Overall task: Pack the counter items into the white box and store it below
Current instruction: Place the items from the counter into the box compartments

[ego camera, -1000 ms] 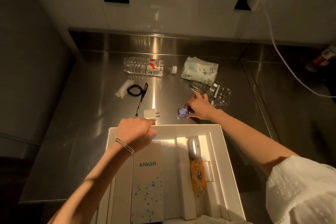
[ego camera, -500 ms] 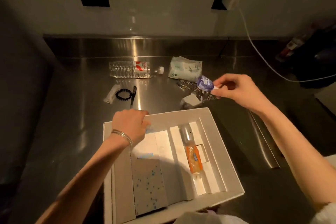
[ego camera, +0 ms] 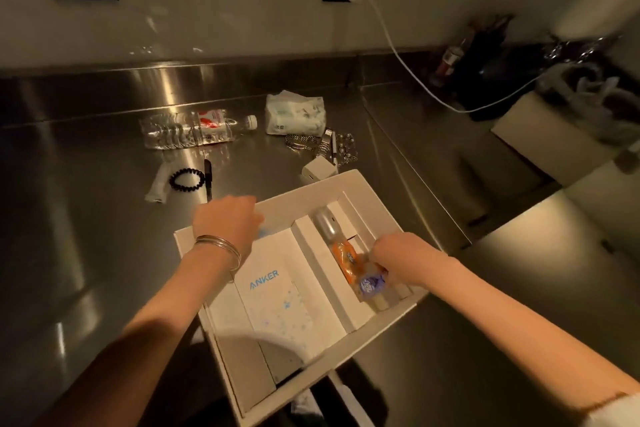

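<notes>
The right hand reaches down into the white box, its grip curled over the right-hand compartment; the fingertips are hidden, so I cannot tell whether they pinch the small purple-wrapped packet that sits just at their 7 o'clock, on top of the orange packet. A silver capsule-shaped thing lies in the same compartment at 11 o'clock from that hand. The left hand rests on the box's far-left rim with its fingers folded over the edge, a set of thin bangles on the wrist. Below it, in the wide left compartment, lies a flat white carton printed ANKER. The box sits tilted at the near edge of the steel desk. Beyond the box, a small white plug stands just beside its far corner at 12 o'clock. Farther out lie a metal chain bundle, a tissue pack, a clear water bottle on its side, and at 10 o'clock a black hair tie beside a black pen.
</notes>
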